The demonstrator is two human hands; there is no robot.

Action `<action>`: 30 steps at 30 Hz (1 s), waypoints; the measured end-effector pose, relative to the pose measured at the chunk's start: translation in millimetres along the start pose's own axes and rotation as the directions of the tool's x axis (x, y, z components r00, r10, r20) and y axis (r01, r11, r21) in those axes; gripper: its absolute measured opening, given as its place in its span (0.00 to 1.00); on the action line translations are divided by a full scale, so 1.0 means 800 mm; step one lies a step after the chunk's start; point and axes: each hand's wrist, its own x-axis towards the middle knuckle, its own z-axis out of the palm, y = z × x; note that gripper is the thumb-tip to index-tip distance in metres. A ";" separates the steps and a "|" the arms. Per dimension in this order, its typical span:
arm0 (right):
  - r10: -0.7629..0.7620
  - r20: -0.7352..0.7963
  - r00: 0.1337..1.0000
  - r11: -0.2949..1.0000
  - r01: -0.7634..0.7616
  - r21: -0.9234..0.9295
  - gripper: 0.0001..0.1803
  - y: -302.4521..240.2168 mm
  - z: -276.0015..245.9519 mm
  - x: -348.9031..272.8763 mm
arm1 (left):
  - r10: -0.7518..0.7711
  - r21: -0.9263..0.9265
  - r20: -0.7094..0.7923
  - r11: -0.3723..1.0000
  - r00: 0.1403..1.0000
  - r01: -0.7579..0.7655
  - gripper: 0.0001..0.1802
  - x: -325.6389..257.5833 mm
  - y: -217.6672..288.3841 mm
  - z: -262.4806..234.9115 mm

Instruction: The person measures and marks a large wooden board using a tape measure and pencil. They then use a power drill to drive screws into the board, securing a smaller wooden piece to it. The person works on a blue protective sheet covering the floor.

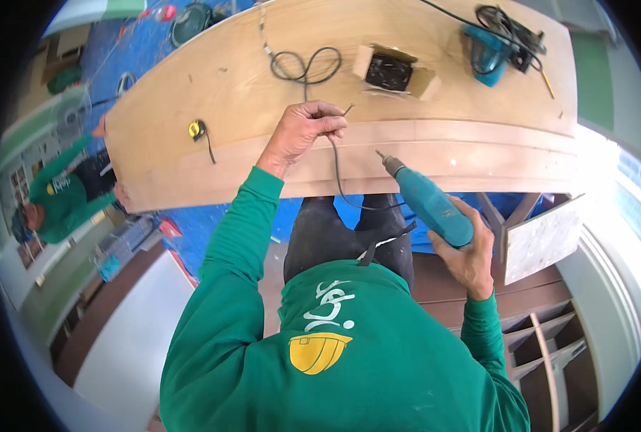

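Note:
My right hand [471,252] is wrapped round the body of a teal corded power screwdriver [435,205], its tip pointing up and left over the near edge of a wooden panel. Above the pale wooden panel [241,93], the fingertips of my left hand [307,132] pinch a small dark screw [348,110]. A black cord [338,173] passes below the left hand and runs toward the screwdriver. Farther off on the panel, an opened cardboard box [389,70] holds many dark screws.
A yellow tape measure [197,130] lies on the panel's left part. A teal power tool [487,54] with a coiled cord and a pencil [548,84] are at the far right. At left, a person in green [72,183] touches the panel's end. Blue sheeting [212,237] covers the floor.

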 end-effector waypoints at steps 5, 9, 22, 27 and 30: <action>0.099 0.016 0.995 0.993 -0.100 0.061 0.37 -0.060 0.028 0.011 | 0.073 -0.072 -0.099 0.994 0.992 -0.080 0.15 -0.070 -0.029 -0.038; -0.025 0.034 0.999 0.996 0.027 -0.080 0.37 -0.082 0.071 0.017 | 0.022 -0.089 -0.167 0.995 0.986 -0.037 0.14 -0.105 -0.095 -0.079; 0.089 0.122 0.988 0.996 -0.086 -0.034 0.37 -0.011 0.129 -0.021 | 0.214 0.641 0.102 0.733 0.972 -0.228 0.14 0.094 -0.019 0.074; 0.069 0.039 0.997 0.996 -0.066 -0.062 0.36 0.017 0.095 -0.007 | 0.376 0.883 0.293 0.247 0.879 -0.400 0.17 0.213 -0.035 0.073; 0.127 -0.022 0.992 0.991 -0.128 -0.033 0.36 0.030 0.068 0.000 | 0.170 0.984 0.154 0.063 0.973 -0.167 0.16 0.256 -0.025 0.066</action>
